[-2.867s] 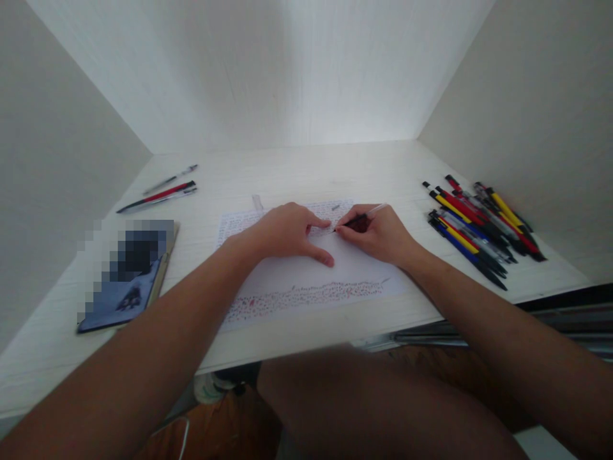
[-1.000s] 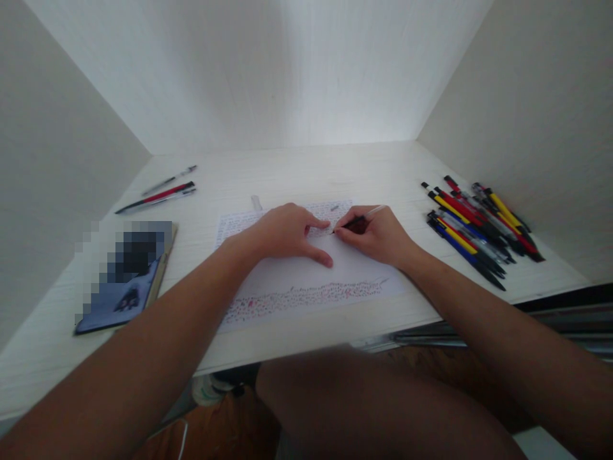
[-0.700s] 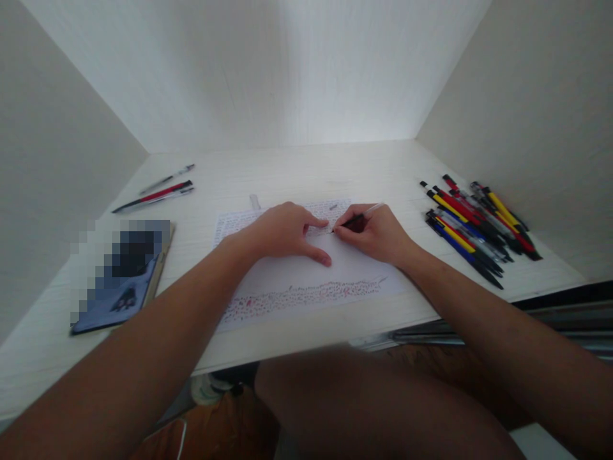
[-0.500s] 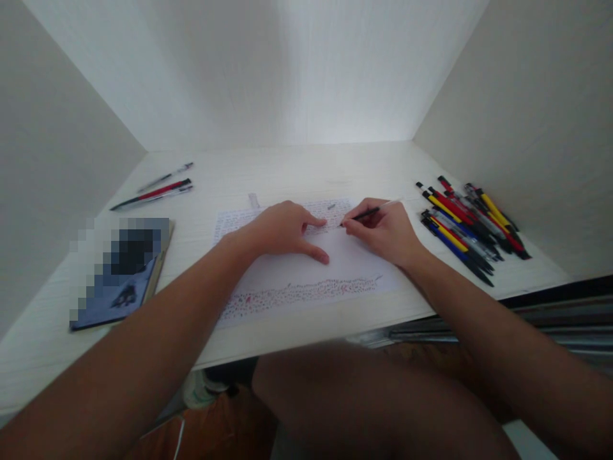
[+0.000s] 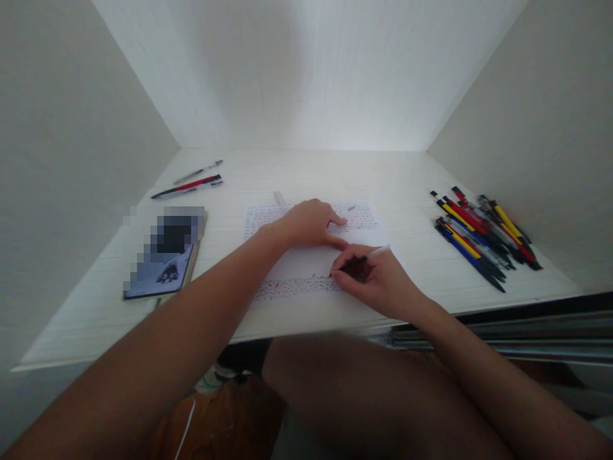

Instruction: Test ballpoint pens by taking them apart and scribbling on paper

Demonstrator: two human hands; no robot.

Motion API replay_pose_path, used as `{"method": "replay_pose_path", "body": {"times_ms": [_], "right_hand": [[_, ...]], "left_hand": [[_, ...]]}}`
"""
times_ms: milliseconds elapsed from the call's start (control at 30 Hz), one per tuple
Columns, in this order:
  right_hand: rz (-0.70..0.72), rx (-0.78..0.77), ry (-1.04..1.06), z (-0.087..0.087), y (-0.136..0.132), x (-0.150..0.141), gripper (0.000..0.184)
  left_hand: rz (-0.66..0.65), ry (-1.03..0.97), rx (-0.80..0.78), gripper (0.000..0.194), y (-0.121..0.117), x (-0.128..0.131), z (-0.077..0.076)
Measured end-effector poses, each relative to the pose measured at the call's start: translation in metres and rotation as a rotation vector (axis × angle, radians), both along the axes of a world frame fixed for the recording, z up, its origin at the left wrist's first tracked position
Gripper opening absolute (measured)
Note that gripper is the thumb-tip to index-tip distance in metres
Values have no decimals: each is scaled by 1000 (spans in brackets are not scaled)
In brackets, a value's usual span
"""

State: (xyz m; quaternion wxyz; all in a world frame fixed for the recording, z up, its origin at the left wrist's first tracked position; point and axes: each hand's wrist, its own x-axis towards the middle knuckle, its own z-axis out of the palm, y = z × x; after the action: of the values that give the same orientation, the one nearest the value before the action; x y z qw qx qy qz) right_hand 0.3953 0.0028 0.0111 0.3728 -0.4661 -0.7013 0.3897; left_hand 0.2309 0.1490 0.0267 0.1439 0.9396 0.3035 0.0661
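A white sheet of paper (image 5: 306,262) lies on the white desk (image 5: 306,176), with bands of small red and dark scribbles along its far and near edges. My left hand (image 5: 309,223) rests palm down on the sheet's upper part, fingers stretched out. My right hand (image 5: 376,281) is closed in a writing grip on a clear pen with a dark tip (image 5: 361,259). The pen's tip touches the paper at the near band of scribbles.
A heap of several red, yellow, blue and black pens (image 5: 483,233) lies at the desk's right. Two pens (image 5: 189,185) lie at the far left. A dark blue booklet (image 5: 165,259) sits left of the paper. Walls enclose the desk on three sides.
My right hand with the pen moved from the sheet's far band of scribbles, beside my left fingers, down to the near band. The view shifted slightly leftward. My left hand stayed on the paper.
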Motion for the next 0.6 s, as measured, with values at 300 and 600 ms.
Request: {"method": "replay_pose_path", "body": {"times_ms": [300,600], "right_hand": [[-35,-54,-1,4,3,25,16],[46,33,-20,0,-2,-23,11]], "left_hand": [[-66,-62,-106,81,0,-5,5],[-111,-79,-10,65,3,3,-6]]}}
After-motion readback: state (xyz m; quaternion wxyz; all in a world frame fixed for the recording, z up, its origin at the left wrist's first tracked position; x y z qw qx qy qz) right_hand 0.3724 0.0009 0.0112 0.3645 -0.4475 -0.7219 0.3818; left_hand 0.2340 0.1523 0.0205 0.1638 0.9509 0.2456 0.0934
